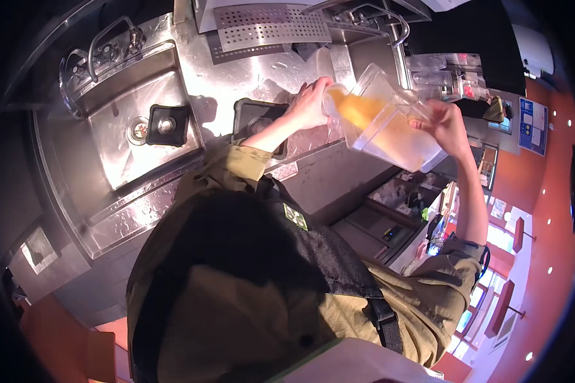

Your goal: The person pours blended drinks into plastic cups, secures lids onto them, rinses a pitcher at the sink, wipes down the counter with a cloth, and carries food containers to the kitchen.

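A clear square container (390, 121), tilted on its side, holds some orange-yellow liquid. My right hand (444, 124) grips it at its right side, with the fingers wrapped round its handle or edge. The liquid lies toward the container's left end, against the mouth of a clear cup (331, 102). Around that cup the fingers of my left hand (310, 105) are closed, above the front edge of the steel counter (255, 76). Below my left forearm sits a black-rimmed square fixture (246, 118), partly hidden by the arm.
At the left is a steel sink (134, 159) with a black square piece (167, 125) beside its drain and a curved faucet (96, 48) behind. A perforated metal plate (271, 27) lies at the back. Clear containers (431, 78) stand at the right, near another faucet (399, 29).
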The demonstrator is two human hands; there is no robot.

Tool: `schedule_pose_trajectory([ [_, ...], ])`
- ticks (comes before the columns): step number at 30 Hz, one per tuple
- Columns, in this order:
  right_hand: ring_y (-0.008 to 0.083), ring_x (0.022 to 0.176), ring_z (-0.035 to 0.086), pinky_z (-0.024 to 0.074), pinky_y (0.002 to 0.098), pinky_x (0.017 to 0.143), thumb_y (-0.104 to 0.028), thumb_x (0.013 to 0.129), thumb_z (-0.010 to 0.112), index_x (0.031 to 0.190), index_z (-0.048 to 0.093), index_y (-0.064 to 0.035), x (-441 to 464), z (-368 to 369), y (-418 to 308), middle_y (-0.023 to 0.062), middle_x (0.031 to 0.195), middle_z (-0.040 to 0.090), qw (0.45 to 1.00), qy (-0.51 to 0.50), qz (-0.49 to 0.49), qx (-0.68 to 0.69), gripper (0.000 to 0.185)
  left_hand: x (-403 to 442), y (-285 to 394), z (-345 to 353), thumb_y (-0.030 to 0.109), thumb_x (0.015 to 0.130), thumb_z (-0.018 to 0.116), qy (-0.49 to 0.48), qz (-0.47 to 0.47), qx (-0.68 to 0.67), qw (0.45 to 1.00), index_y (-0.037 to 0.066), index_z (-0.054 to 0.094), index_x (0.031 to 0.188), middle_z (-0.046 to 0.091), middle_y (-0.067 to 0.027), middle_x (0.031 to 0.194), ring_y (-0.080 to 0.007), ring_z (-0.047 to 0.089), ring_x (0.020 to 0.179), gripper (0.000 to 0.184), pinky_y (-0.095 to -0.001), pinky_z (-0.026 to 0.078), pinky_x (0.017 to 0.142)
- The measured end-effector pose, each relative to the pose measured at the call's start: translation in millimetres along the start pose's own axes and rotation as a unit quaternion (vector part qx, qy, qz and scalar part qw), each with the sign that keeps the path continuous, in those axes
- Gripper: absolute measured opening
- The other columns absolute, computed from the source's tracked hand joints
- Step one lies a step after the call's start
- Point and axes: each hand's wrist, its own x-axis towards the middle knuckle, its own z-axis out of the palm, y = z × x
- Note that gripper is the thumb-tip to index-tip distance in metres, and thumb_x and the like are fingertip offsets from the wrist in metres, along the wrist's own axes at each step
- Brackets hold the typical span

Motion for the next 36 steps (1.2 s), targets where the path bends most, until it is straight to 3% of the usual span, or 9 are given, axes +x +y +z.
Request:
schedule_pose_trajectory([
  [10,0.0155,0.047,0.042,0.0377,0.0342,0.050,-0.034,0.065,0.082,0.073,0.063,-0.0018,-11,2,-26,0.0076,0.050,0.048,0.995,0.026,0.057,-0.079,0.038,0,0,10,0.024,0.046,0.088,0.045,0.041,0.054,0.997,0.007,0.043,0.126,0.049,-0.0125,0.122,-0.0341,0.041,0.116,0.093,-0.0417,0.038,0.099],
  [14,0.0138,0.049,0.041,0.0369,0.0329,0.050,-0.034,0.065,0.083,0.072,0.064,-0.0018,-8,4,4,0.0057,0.051,0.046,0.999,0.036,0.017,-0.030,0.038,10,1,21,0.025,0.046,0.088,0.036,0.050,0.081,0.995,0.005,0.044,0.125,0.051,-0.0119,0.122,-0.0333,0.043,0.114,0.093,-0.0405,0.038,0.098],
  [20,0.0062,0.052,0.043,0.0378,0.0271,0.050,-0.022,0.068,0.082,0.089,0.070,-0.0004,5,-19,86,-0.0022,0.058,0.055,0.991,0.071,0.014,0.113,0.032,63,40,61,0.026,0.049,0.084,0.035,0.054,0.092,0.994,0.002,0.047,0.120,0.054,-0.0139,0.117,-0.0341,0.044,0.111,0.084,-0.0387,0.038,0.098],
  [23,0.0055,0.064,0.057,0.0467,0.0217,0.058,-0.013,0.070,0.081,0.097,0.066,0.0031,20,-39,141,0.0016,0.072,0.065,0.983,0.056,0.024,0.173,0.035,119,36,109,0.028,0.053,0.082,0.107,0.105,0.104,0.983,0.002,0.049,0.119,0.055,-0.0142,0.114,-0.0344,0.045,0.110,0.079,-0.0392,0.038,0.098],
  [24,0.0040,0.057,0.054,0.0434,0.0207,0.051,-0.011,0.069,0.081,0.093,0.067,0.0023,26,-45,149,0.0009,0.066,0.063,0.987,0.075,0.013,0.144,0.030,138,33,124,0.030,0.055,0.080,0.127,0.129,0.123,0.976,0.001,0.049,0.119,0.056,-0.0135,0.114,-0.0338,0.046,0.110,0.077,-0.0398,0.038,0.098],
  [28,0.0091,0.052,0.050,0.0424,0.0293,0.053,-0.023,0.066,0.082,0.096,0.069,-0.0031,88,-30,277,0.0048,0.059,0.060,0.997,0.062,-0.021,0.034,0.039,215,-12,203,0.027,0.055,0.080,0.143,0.102,0.181,0.968,0.002,0.046,0.123,0.056,-0.0140,0.116,-0.0335,0.048,0.110,0.080,-0.0402,0.039,0.097],
  [31,0.0273,0.059,0.063,0.0500,0.0368,0.058,-0.040,0.068,0.077,0.105,0.067,-0.0155,130,-3,334,0.0122,0.065,0.063,0.997,0.029,-0.010,-0.071,0.045,257,-58,263,0.024,0.056,0.079,0.144,0.073,0.180,0.970,0.004,0.045,0.125,0.055,-0.0141,0.116,-0.0323,0.049,0.111,0.079,-0.0420,0.041,0.095],
  [34,0.0252,0.058,0.064,0.0523,0.0353,0.060,-0.042,0.070,0.075,0.113,0.065,-0.0208,176,34,407,0.0110,0.069,0.065,0.989,0.019,-0.093,-0.118,0.049,294,-125,335,0.027,0.056,0.082,0.080,-0.013,0.148,0.986,0.006,0.041,0.127,0.050,-0.0135,0.121,-0.0311,0.046,0.117,0.084,-0.0421,0.039,0.100],
  [36,0.0251,0.058,0.064,0.0520,0.0355,0.060,-0.042,0.071,0.074,0.114,0.065,-0.0216,188,58,437,0.0103,0.067,0.065,0.986,0.000,-0.096,-0.138,0.049,304,-143,365,0.026,0.057,0.082,0.111,-0.014,0.181,0.977,0.004,0.041,0.127,0.049,-0.0136,0.122,-0.0301,0.046,0.117,0.084,-0.0411,0.039,0.100],
])
